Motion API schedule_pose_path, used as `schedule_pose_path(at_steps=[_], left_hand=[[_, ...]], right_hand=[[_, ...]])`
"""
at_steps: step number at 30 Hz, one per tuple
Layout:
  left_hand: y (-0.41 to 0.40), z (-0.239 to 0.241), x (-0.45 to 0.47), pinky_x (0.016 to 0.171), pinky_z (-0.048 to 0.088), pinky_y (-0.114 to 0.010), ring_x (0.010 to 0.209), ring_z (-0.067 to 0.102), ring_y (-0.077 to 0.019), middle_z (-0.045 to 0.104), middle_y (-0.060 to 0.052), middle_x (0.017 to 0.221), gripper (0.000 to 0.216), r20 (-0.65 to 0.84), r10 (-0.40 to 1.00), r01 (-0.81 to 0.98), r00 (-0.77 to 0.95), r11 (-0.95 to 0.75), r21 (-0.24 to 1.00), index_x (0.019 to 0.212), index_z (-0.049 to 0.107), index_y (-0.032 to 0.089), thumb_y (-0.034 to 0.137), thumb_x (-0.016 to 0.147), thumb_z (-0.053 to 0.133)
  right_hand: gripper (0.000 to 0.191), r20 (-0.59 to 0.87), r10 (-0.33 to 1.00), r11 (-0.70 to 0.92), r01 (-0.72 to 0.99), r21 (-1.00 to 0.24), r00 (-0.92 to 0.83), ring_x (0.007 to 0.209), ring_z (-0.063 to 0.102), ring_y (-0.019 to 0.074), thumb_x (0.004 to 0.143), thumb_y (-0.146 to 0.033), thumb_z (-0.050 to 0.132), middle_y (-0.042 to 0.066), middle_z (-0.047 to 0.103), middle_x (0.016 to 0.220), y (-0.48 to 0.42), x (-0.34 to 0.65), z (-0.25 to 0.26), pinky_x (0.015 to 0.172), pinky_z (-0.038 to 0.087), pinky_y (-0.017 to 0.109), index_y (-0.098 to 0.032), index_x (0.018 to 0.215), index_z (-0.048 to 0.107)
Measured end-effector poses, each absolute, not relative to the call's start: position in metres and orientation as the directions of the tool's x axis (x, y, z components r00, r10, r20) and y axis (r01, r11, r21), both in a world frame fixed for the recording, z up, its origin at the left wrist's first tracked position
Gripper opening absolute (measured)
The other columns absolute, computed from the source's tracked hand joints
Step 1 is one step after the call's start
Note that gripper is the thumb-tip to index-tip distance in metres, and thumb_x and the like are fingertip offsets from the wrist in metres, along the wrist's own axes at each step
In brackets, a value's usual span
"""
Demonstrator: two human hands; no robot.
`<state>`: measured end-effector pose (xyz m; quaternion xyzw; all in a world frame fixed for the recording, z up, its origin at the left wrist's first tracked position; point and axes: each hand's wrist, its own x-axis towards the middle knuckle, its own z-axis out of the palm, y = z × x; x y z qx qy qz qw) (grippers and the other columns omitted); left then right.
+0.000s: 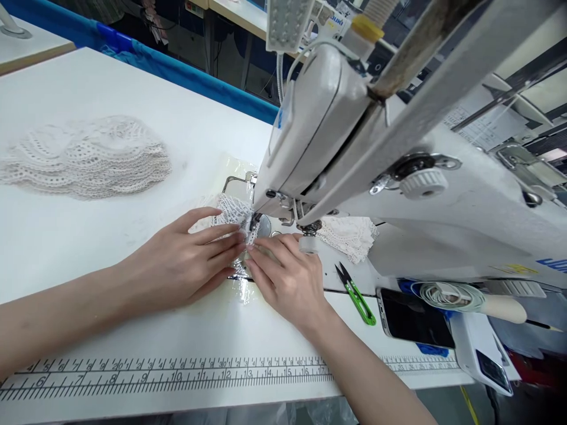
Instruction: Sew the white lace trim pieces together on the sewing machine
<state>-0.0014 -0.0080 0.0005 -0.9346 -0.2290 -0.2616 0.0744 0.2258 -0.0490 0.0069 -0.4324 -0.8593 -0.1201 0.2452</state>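
Lace [233, 211] on desk [88, 254], under machine [336, 136] needle. Left hand [177, 267]: grip spread, fingers flat on lace, just left of machine. Right hand [290, 277]: grip spread, fingertips pressing lace before machine. Snips [357, 295] near machine base. Stack [84, 156] well left of machine.

Needle hidden behind sewing machine [398, 147] head. Lace piece [233, 209] partly covered by left hand [177, 265], right hand [287, 277] and machine head; full outline unclear. Second lace bunch [349, 236] half tucked behind machine arm. Both forearms cut by frame edges. Lace stack [88, 156] and printed ruler [177, 375] clipped at left edge. Phone [414, 321] corner under coiled cord [447, 295]. Paper sheet [487, 127] text too small to read.
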Motion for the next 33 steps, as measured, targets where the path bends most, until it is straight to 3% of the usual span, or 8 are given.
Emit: schedule_pose_path(at_steps=[6,25,33], left_hand=[[-0.005,0.0,-0.001,0.128,0.026,-0.042,0.121,0.07,-0.0212,0.08,-0.003,0.12,0.028,0.511,0.399,0.458,0.761,-0.889,0.012,0.126,0.072,0.022,0.027,0.107,0.051],[0.009,-0.006,-0.001,0.121,0.032,-0.048,0.122,0.07,-0.0236,0.075,-0.006,0.132,0.04,0.481,0.413,0.488,0.773,-0.872,-0.036,0.132,0.068,0.017,0.032,0.11,0.038],[0.009,-0.007,0.0,0.119,0.039,-0.053,0.128,0.068,-0.0269,0.072,-0.01,0.136,0.044,0.45,0.468,0.504,0.761,-0.863,0.046,0.137,0.067,0.017,0.037,0.11,0.038]], right_hand=[[0.018,0.494,0.7,0.576,0.816,0.036,-0.516,0.091,0.069,0.017,0.104,-0.027,0.062,0.003,0.081,0.113,-0.049,0.226,0.009,0.088,0.048,0.036,-0.019,0.108,0.079],[0.022,0.458,0.737,0.501,0.857,0.123,-0.497,0.098,0.069,0.0205,0.106,-0.026,0.058,0.006,0.08,0.118,-0.043,0.222,0.007,0.089,0.048,0.037,-0.019,0.113,0.077],[0.022,0.451,0.743,0.473,0.865,0.17,-0.495,0.098,0.068,0.0218,0.106,-0.027,0.057,0.006,0.079,0.119,-0.042,0.222,0.007,0.091,0.048,0.039,-0.019,0.115,0.076]])
